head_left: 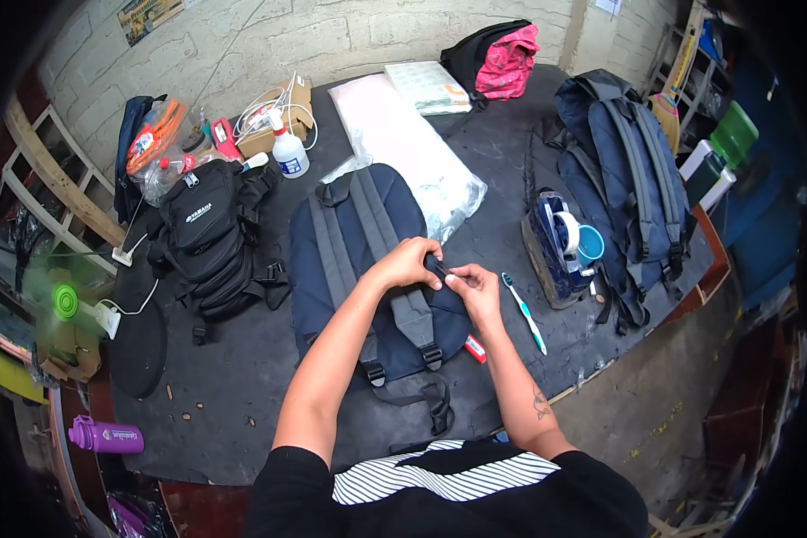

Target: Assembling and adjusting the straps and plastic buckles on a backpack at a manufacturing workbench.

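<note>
A navy backpack (396, 202) with grey shoulder straps lies straps up on the black table in front of me. My left hand (408, 264) is closed on a dark bit at the backpack's right edge, its thumb and fingers curled round it. Beside it, my right hand (475, 294) pinches the same dark bit between thumb and fingertips. Whether that bit is a zipper or a fold of fabric, I cannot make out. A loose strap with a buckle (439, 414) trails from the lower end. A red and white small item (475, 349) lies near my right wrist.
Right of my hands lie a teal and white toothbrush (525, 314) and an open pouch (547, 260) with a teal cup (590, 244). Another backpack (632, 179) stands far right. A black bag (211, 233), spray bottle (289, 152) and purple bottle (106, 437) are left; plastic-wrapped white sheets (403, 143) lie beyond.
</note>
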A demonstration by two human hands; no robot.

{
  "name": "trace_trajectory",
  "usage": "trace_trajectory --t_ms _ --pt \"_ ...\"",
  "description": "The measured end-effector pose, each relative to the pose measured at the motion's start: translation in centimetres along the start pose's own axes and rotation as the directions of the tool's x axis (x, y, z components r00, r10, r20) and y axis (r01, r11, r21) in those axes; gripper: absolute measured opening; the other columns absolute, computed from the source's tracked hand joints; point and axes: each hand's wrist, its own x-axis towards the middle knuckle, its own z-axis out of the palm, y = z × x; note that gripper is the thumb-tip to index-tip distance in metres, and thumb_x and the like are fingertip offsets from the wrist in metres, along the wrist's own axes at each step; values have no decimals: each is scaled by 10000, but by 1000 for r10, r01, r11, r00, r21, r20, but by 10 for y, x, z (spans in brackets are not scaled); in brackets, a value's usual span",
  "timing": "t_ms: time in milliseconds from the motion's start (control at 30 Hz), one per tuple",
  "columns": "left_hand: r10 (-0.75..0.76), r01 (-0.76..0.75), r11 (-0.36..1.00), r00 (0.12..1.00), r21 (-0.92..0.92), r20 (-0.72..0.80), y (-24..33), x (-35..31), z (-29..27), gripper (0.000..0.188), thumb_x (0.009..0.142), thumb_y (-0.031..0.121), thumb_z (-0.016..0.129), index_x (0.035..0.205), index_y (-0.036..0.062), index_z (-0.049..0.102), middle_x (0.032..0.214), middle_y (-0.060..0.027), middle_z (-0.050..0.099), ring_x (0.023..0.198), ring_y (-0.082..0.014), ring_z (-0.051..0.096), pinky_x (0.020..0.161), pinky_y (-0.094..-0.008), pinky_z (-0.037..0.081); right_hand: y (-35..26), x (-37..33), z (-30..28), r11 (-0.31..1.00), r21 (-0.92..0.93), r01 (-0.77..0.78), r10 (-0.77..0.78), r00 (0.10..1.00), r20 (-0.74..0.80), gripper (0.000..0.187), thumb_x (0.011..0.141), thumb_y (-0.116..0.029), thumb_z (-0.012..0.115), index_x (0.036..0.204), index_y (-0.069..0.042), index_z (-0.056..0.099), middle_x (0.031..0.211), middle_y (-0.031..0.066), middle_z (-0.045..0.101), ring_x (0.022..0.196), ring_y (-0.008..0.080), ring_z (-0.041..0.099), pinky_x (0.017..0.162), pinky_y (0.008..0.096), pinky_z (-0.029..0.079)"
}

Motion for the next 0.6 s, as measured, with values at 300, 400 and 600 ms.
trace_trajectory --t_ms 300,400,600 --pt "18 -17 1000 1000 26 -24 4 0 -3 480 492 130 827 885 -27 601 806 -167 638 800 -266 628 702 -348 465 -20 -9 0 972 175 -157 144 986 85 106 800 -25 646 885 38 639 761 56 647 639 80 586 609 199 470" --pt "18 -18 1000 1000 8 -4 2 -1 0 474 493 128 825 881 -27 601 810 -168 638 802 -266 628 703 -349 464 -25 -9 0 983 107 -147 139 987 75 129 780 -35 660 886 37 643 710 30 627 620 51 554 566 180 432" --pt "51 -52 999 997 -16 -50 0 0 1 471 477 128 831 859 -23 601 787 -160 637 776 -262 627 699 -342 464 -21 -3 -4 984 113 -135 131 991 41 157 797 -58 663 936 9 631 788 22 630 614 53 544 557 183 415"
